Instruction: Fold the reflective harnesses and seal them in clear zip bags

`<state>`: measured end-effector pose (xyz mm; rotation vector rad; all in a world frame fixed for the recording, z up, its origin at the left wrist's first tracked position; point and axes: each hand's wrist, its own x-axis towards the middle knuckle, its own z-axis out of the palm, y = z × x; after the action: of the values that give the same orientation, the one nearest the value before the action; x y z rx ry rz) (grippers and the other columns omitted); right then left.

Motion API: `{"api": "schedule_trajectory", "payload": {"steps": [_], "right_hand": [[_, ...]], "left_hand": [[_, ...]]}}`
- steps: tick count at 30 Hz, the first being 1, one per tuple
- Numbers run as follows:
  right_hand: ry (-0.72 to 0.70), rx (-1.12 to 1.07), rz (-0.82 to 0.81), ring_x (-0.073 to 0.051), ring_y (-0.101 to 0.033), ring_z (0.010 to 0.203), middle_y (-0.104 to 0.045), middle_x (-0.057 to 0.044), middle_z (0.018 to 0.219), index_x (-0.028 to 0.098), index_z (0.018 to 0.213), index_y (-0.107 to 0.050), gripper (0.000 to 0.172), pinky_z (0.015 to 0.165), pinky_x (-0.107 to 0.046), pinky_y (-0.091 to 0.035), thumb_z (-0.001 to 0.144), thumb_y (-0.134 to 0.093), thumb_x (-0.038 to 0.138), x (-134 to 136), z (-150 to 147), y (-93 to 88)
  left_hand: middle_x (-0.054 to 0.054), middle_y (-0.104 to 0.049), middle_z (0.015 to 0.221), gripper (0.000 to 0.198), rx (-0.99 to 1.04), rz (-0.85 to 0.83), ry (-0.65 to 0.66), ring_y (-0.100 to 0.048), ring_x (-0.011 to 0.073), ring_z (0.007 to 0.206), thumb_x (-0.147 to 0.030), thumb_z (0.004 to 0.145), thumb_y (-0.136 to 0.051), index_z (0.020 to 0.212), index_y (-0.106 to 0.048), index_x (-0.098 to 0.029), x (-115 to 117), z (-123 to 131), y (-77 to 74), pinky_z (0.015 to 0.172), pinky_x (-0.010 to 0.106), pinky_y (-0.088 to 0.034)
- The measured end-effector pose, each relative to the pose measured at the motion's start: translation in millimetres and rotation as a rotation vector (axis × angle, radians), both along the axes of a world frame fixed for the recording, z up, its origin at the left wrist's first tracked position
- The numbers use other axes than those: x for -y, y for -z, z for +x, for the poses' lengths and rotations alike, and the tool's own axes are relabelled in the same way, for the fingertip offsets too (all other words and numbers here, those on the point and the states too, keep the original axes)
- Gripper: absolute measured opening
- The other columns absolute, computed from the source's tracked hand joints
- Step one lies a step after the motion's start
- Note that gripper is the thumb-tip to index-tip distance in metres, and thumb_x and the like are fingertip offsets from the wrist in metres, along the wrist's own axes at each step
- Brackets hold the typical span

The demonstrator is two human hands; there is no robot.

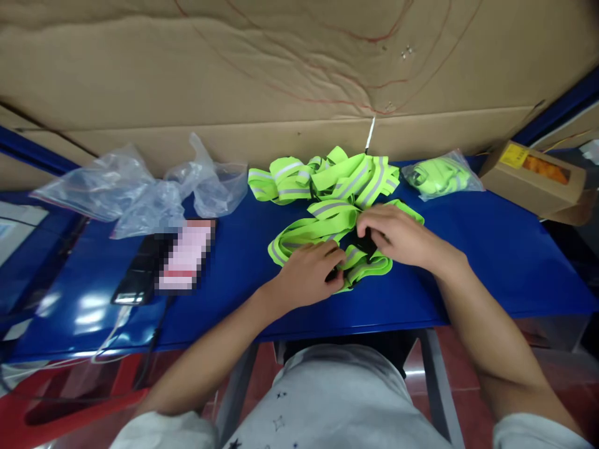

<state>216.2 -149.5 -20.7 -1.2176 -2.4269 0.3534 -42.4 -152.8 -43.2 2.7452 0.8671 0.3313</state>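
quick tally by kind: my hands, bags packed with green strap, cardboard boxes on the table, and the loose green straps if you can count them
Hands: 2 (left hand, right hand)
Packed bag: 1
Cardboard box: 1
Loose green straps: too tangled to count
Total, straps left out: 4

Brown cardboard wall [140, 75], creased, 10 to 2 o'clock; thin red string-like lines [374, 38] loop across it around 12 to 1. Blue frame bars: left bar [37, 153] between 9 and 10, right bar [556, 109] between 2 and 3. Blue glossy tabletop [491, 249] across center, white light glare [91, 312] between 8 and 9. Grey legs below, one leg [238, 386] at 7, another near 5. Reddish tiled floor [468, 368] at 4. Red plastic seat [84, 411] at 8, partly cut off.
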Motion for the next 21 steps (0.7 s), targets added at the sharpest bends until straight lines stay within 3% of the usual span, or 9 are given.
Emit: {"api": "schedule_trajectory", "payload": {"steps": [2, 4, 6, 9, 12, 16, 21], "right_hand": [[-0.045, 0.032, -0.154, -0.024, -0.069, 0.116, -0.074, -0.005, 0.120, 0.026, 0.121, -0.069, 0.041, 0.103, -0.044, -0.049, 0.092, -0.046, 0.007, 0, 5, 5.4], [-0.026, 0.036, -0.199, -0.028, -0.064, 0.132, -0.070, -0.006, 0.137, 0.027, 0.133, -0.066, 0.038, 0.114, -0.049, -0.044, 0.097, -0.055, 0.019, -1, 13, 10.2], [-0.025, 0.040, -0.239, -0.031, -0.062, 0.136, -0.068, -0.008, 0.145, 0.027, 0.142, -0.063, 0.045, 0.116, -0.050, -0.044, 0.097, -0.066, 0.033, -3, 19, 13.3], [0.002, 0.046, -0.273, -0.030, -0.069, 0.122, -0.072, -0.010, 0.134, 0.022, 0.139, -0.066, 0.050, 0.106, -0.046, -0.052, 0.093, -0.074, 0.041, -6, 20, 15.0], [0.001, 0.025, -0.261, -0.026, -0.071, 0.109, -0.072, -0.010, 0.120, 0.020, 0.131, -0.070, 0.048, 0.098, -0.039, -0.054, 0.090, -0.079, 0.044, -7, 10, 16.0], [-0.059, -0.054, -0.223, -0.021, -0.067, 0.101, -0.067, -0.007, 0.114, 0.021, 0.123, -0.070, 0.036, 0.091, -0.034, -0.053, 0.089, -0.077, 0.030, -6, -5, 14.2], [-0.127, 0.015, -0.264, -0.018, -0.062, 0.086, -0.066, -0.005, 0.105, 0.019, 0.109, -0.070, 0.031, 0.078, -0.029, -0.049, 0.078, -0.078, 0.019, -25, -11, -14.6]], "left_hand": [[0.006, -0.073, 0.099, 0.012, -0.074, 0.050, -0.058, -0.071, 0.0268, 0.093, -0.015, 0.087, -0.062, 0.096, -0.068, -0.018, -1, -3, -3.9, 0.082, 0.041, -0.053], [0.009, -0.072, 0.098, 0.011, -0.123, 0.100, -0.120, -0.071, 0.0299, 0.095, -0.013, 0.086, -0.060, 0.093, -0.068, -0.018, -2, -6, -5.2, 0.081, 0.044, -0.052], [0.010, -0.073, 0.097, 0.010, -0.154, 0.123, -0.147, -0.071, 0.0309, 0.093, -0.012, 0.087, -0.059, 0.092, -0.067, -0.017, -1, -7, -4.4, 0.079, 0.045, -0.051], [0.007, -0.074, 0.092, 0.013, -0.117, 0.120, -0.181, -0.072, 0.0276, 0.084, -0.014, 0.094, -0.056, 0.101, -0.067, -0.017, 0, -7, -2.0, 0.077, 0.043, -0.049], [0.007, -0.076, 0.096, 0.017, 0.011, 0.119, -0.216, -0.073, 0.0257, 0.086, -0.030, 0.103, -0.058, 0.111, -0.066, -0.017, 0, -4, -1.6, 0.079, 0.041, -0.049], [0.011, -0.076, 0.102, 0.037, 0.004, 0.094, -0.229, -0.074, 0.0303, 0.096, -0.050, 0.100, -0.068, 0.114, -0.070, -0.016, 4, 5, -4.7, 0.081, 0.041, -0.052], [0.012, -0.078, 0.101, 0.036, -0.124, 0.045, -0.256, -0.076, 0.0342, 0.092, -0.047, 0.098, -0.070, 0.112, -0.073, -0.014, 0, 21, -23.3, 0.073, 0.040, -0.053]]}}
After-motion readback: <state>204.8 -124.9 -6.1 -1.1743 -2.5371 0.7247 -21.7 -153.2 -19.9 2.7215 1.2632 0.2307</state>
